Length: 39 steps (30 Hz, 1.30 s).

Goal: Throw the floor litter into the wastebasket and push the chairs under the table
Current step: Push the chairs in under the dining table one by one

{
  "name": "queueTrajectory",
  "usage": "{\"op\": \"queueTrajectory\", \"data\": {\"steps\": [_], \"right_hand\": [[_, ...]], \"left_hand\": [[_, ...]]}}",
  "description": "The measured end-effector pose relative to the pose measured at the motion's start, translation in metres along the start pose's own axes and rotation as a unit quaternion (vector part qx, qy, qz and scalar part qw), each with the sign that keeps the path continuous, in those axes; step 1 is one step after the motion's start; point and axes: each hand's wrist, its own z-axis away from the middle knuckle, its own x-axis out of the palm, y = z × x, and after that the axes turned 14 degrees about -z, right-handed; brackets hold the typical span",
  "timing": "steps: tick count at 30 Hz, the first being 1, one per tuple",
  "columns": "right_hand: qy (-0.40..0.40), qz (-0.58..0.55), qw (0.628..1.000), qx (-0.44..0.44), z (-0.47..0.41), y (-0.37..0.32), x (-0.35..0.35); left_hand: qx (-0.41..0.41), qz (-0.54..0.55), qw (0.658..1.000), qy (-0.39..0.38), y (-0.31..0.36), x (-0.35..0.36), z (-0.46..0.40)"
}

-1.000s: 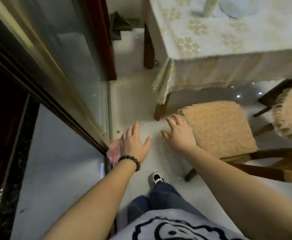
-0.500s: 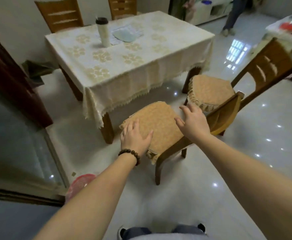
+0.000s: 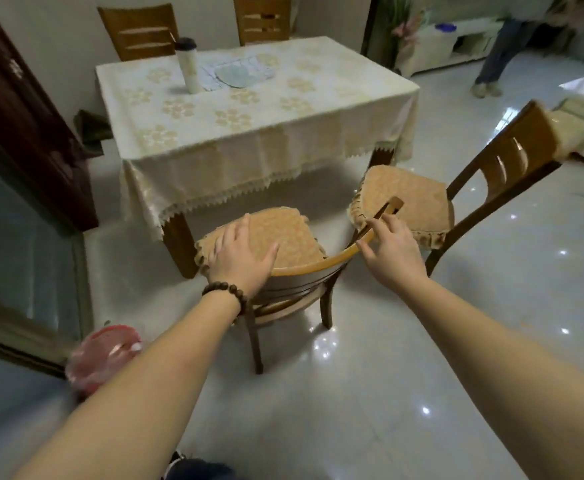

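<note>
A wooden chair (image 3: 283, 233) with an orange cushion stands in front of me, its seat just outside the near edge of the table (image 3: 249, 140). My left hand (image 3: 240, 261), with a bead bracelet, lies over the left end of the chair's curved top rail, fingers apart. My right hand (image 3: 392, 247) hovers at the right end of that rail with fingers spread, touching or nearly touching it. A second cushioned chair (image 3: 418, 199) stands turned out at the table's right corner. A red wastebasket (image 3: 100, 358) sits on the floor at lower left, partly hidden by my left arm.
The table has a cream lace cloth, a tall cup (image 3: 188, 67) and a plate (image 3: 238, 72). Two more chairs (image 3: 138, 32) stand at its far side. A dark door and a glass panel (image 3: 17, 237) are on the left. A person (image 3: 498, 53) stands at the far right. The floor is glossy tile.
My view rose from the floor by the wastebasket to the table. Both hands moved from above the chair's seat back to its top rail.
</note>
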Motion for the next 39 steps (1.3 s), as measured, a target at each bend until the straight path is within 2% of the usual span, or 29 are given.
{"op": "queueTrajectory", "data": {"steps": [6, 13, 18, 21, 23, 25, 29, 31, 33, 39], "right_hand": [[-0.053, -0.010, 0.997, -0.048, -0.017, 0.042, -0.028], [-0.117, 0.011, 0.984, -0.134, -0.048, 0.052, -0.014], [-0.190, 0.040, 0.959, -0.206, -0.082, 0.059, -0.003], [-0.268, 0.096, 0.931, -0.227, -0.104, 0.070, 0.002], [-0.309, 0.144, 0.905, -0.253, -0.117, 0.079, 0.006], [-0.326, 0.168, 0.891, -0.268, -0.126, 0.085, 0.009], [-0.361, 0.217, 0.852, -0.311, -0.144, 0.085, 0.009], [-0.383, 0.248, 0.817, -0.351, -0.152, 0.086, 0.011], [-0.384, 0.257, 0.799, -0.384, -0.159, 0.090, 0.016], [-0.336, 0.252, 0.795, -0.438, -0.166, 0.100, 0.021]], "left_hand": [[-0.064, -0.013, 0.998, -0.004, 0.041, 0.008, 0.033], [-0.084, -0.023, 0.996, -0.021, 0.051, 0.017, 0.034], [-0.049, -0.028, 0.998, -0.033, 0.060, 0.031, 0.002], [-0.021, -0.037, 0.993, -0.107, 0.067, 0.040, -0.014], [-0.006, -0.077, 0.982, -0.172, 0.067, 0.046, -0.017], [0.026, -0.171, 0.961, -0.216, 0.065, 0.054, -0.017], [0.055, -0.315, 0.925, -0.204, 0.065, 0.069, -0.017], [0.044, -0.340, 0.921, -0.186, 0.069, 0.071, -0.018], [0.037, -0.362, 0.912, -0.191, 0.073, 0.072, -0.019], [0.006, -0.380, 0.894, -0.236, 0.079, 0.074, -0.021]]}}
